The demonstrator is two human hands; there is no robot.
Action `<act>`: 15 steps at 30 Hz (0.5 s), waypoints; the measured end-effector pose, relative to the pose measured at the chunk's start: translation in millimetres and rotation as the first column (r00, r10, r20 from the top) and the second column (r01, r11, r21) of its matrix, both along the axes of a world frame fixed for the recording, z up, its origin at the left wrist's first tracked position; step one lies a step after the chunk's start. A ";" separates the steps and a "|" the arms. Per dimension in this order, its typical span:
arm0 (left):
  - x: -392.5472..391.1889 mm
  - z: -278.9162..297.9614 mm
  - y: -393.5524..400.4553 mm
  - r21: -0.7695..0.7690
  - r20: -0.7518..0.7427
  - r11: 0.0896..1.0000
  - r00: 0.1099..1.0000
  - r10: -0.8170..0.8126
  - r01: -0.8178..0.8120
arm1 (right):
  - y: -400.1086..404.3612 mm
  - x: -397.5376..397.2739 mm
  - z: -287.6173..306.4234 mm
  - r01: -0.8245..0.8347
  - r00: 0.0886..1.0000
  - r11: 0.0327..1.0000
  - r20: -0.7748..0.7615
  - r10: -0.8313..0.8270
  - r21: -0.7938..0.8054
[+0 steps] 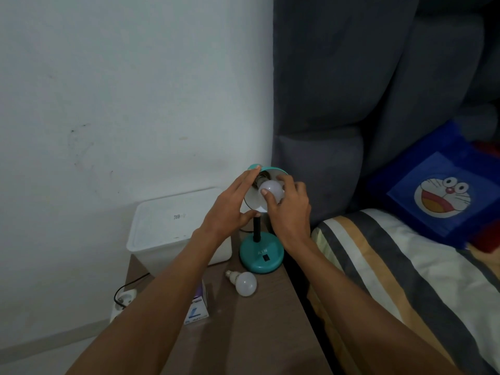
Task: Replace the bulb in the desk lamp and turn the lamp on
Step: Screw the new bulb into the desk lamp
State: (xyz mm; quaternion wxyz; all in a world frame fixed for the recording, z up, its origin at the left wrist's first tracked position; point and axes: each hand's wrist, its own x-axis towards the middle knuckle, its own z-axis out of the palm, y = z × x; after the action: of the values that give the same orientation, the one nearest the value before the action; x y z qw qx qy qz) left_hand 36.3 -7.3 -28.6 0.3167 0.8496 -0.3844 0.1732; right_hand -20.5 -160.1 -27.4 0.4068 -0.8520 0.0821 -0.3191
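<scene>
Lamp [261, 254] on bedside table [257, 328], shade [253, 201] steadied by left hand [230, 212]. Right hand [290, 209] fingers clamped on bulb [272, 191] at the socket; likely threading in. Second bulb [244, 283] lies just before lamp base. Next: seat fully, press base switch. Base lettering unreadable.

Dim, flat light; soft focus; wide-angle bending at edges.

Lamp at the desk's far right corner, beside the bed.
The teal desk lamp [261, 255] stands on the brown wooden desk [251, 328]; a white plastic storage box [173, 226] sits left of it, a loose white bulb [244, 283] before it, a small cardboard carton [197, 311] further left, the striped bed [405, 280] right.
</scene>
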 end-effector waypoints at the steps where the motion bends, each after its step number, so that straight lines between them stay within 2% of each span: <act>1: 0.4 -0.2 0.3 0.000 -0.001 1.000 1.000 -0.001 0.001 | -0.5 -0.6 -1.0 -0.018 1.000 1.000 -0.002 0.018 -0.002; 4: 1.5 -0.8 0.5 -0.004 -0.007 1.000 1.000 -0.005 0.004 | -3.2 -0.7 -3.6 -0.058 0.998 0.998 -0.031 0.058 0.008; 15: 4.4 -3.4 0.3 -0.024 -0.004 1.000 1.000 0.010 -0.010 | 4.0 2.1 1.5 0.019 0.999 0.948 -0.042 -0.007 0.317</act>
State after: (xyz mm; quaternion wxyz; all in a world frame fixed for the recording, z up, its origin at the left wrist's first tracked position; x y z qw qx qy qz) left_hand 40.8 -7.0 -32.1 0.3267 0.8481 -0.3776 0.1775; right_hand -18.4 -156.1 -25.9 0.5346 -0.7812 0.1461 -0.2872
